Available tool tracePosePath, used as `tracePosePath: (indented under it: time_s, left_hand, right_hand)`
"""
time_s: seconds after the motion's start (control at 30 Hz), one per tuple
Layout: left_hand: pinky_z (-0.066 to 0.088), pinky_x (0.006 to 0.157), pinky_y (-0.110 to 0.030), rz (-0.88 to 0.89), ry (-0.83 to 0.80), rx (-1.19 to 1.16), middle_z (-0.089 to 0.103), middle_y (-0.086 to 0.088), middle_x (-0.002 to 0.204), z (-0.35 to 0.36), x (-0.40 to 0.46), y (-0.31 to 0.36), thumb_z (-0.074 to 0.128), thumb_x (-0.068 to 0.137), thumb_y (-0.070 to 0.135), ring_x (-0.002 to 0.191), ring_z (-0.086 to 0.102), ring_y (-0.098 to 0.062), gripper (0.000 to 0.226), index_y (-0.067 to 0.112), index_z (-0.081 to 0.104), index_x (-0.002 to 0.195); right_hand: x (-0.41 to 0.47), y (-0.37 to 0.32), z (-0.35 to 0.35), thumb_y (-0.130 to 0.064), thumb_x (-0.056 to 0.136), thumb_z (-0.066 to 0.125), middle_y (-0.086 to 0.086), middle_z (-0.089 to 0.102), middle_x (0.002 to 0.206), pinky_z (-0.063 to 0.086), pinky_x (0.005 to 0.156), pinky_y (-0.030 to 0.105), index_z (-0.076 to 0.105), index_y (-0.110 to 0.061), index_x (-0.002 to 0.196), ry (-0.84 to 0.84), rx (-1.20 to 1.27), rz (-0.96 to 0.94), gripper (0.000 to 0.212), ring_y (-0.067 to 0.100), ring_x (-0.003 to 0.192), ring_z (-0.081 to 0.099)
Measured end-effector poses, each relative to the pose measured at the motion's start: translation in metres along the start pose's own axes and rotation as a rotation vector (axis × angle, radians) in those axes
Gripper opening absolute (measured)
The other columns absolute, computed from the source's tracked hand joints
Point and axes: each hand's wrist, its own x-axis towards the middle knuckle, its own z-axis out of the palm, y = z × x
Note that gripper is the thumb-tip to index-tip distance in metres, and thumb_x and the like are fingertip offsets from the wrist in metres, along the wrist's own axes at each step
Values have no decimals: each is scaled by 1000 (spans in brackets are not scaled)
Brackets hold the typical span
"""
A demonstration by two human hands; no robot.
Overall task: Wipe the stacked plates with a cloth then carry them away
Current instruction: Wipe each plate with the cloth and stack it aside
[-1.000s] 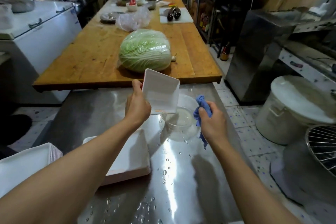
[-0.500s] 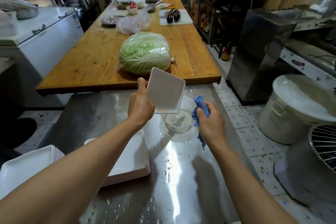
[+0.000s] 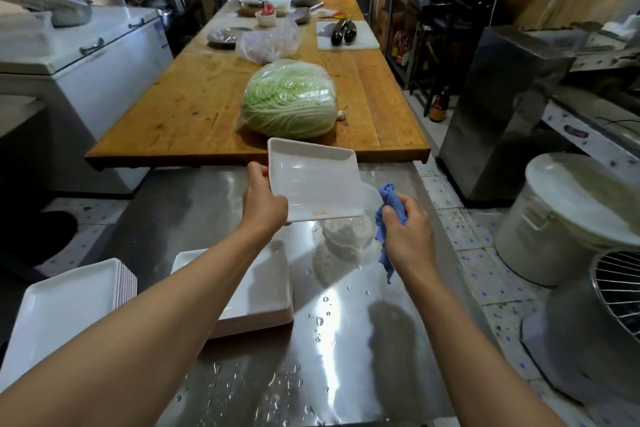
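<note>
One plate (image 3: pixel 313 180) in left hand (image 3: pixel 265 201), apparently clear of cloth (image 3: pixel 389 208).

Warm, fairly dim indoor light falls from overhead. It throws bright glare streaks on the wet steel surface (image 3: pixel 346 340), and soft arm shadows lie there too. Wide-angle distortion bends the frame edges, where detail smears. The far background is soft and slightly blurred.

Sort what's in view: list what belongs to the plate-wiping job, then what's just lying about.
Job:
left hand holding a white plate
right hand gripping the blue cloth
plate stack under the left arm
second plate stack, near left

Lying about:
cabbage
eggplants
clear bowl
lidded pot
</note>
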Motion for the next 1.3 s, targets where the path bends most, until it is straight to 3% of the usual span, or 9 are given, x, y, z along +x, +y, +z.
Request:
tracePosePath:
  time_s: [0.1,0.2,0.33,0.4,0.5,0.67,0.93,1.17,1.3]
  left_hand:
    - [52,45,-30,-212,-51,-233,46,0,100,-16,-10,-3,42,79,-17,90,52,-21,44,18,34,104]
    - [54,49,-33,-333,-110,-350,47,-7,110,-36,-26,-5,45,82,-16,97,54,-28,44,19,36,107]
    - [57,53,-36,-386,-229,-499,50,-10,112,-60,-51,-10,45,81,-18,98,56,-32,48,19,38,111]
    - [56,51,-34,-393,-254,-554,54,-11,106,-68,-63,-12,45,81,-18,93,58,-31,46,20,41,106]
    - [54,49,-34,-363,-276,-577,56,-14,98,-81,-75,-19,44,82,-17,79,60,-28,41,21,43,97]
    - [55,53,-38,-311,-292,-572,60,-14,84,-103,-87,-29,45,81,-17,61,65,-20,42,21,45,98]
    - [54,51,-36,-264,-317,-531,55,-10,68,-129,-113,-33,44,77,-20,56,57,-17,44,18,44,100]
    - [53,50,-34,-241,-268,-538,61,-18,94,-148,-123,-39,42,73,-21,78,60,-32,46,17,43,99]
    - [53,51,-35,-212,-266,-549,63,-12,85,-157,-121,-41,42,74,-21,70,62,-25,46,18,43,97]
  right_hand:
    - [-4,-18,7,-17,91,39,16,52,122,47,93,47,55,-15,118,-97,75,64,32,28,100,57]
    - [-10,-38,13,-28,84,37,12,48,121,44,96,40,55,-19,122,-145,27,-2,43,22,102,53]
    - [-24,-56,28,-7,94,38,5,36,119,44,82,11,49,-24,131,-237,-247,-272,42,5,91,44]
    - [-34,-60,38,-9,93,44,5,36,130,43,91,16,42,-25,137,-340,-363,-357,47,13,111,43]
    - [-49,-55,50,-21,92,53,-2,30,147,22,109,34,44,-28,137,-352,-689,-470,46,22,133,21]
    - [-79,-56,70,-5,90,56,5,39,141,20,91,5,58,-15,127,-353,-637,-660,38,25,125,30]
    - [-105,-98,119,-11,74,72,21,49,130,42,89,41,57,-8,127,-356,-741,-917,55,41,114,44]
    - [-80,-98,100,-5,81,62,19,60,116,45,83,41,69,-1,105,-173,-680,-799,26,37,104,53]
    - [-60,-84,70,-4,84,58,18,61,115,44,81,37,70,-3,106,-90,-757,-668,25,34,103,53]
